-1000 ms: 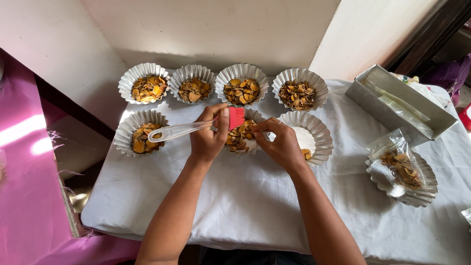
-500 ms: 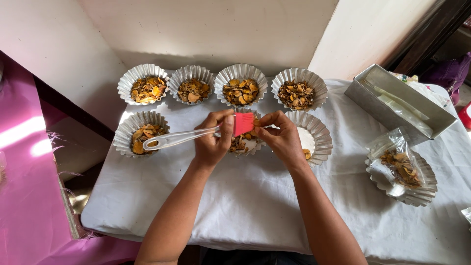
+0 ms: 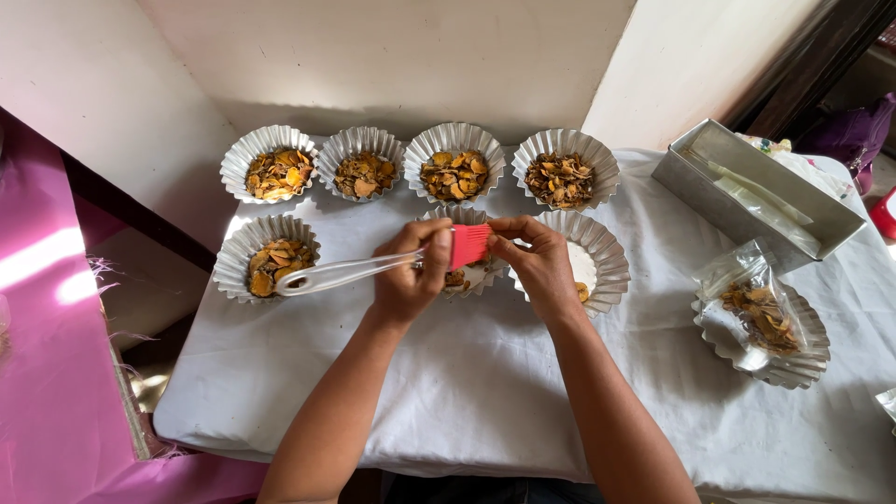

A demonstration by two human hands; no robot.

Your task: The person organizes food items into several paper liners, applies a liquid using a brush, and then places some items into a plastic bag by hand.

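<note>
My brush (image 3: 373,266): red bristle head, clear white handle. Fluted silver moulds (image 3: 271,163) along the far edge hold golden-brown flakes (image 3: 454,175); white cloth (image 3: 485,383) beneath.

The pastry brush (image 3: 373,266) now sits higher, its red head (image 3: 469,246) lifted above the foil cup (image 3: 464,271). The right hand (image 3: 537,266) pinches the bristles, where a second ago it rested lower by the cup.

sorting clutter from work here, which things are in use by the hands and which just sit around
In use: left hand holding the brush, red head up; right hand at the head; fluted tin under the hands.

Lying about: back row of filled tins, loaf tin, plastic bag, white cloth.
</note>
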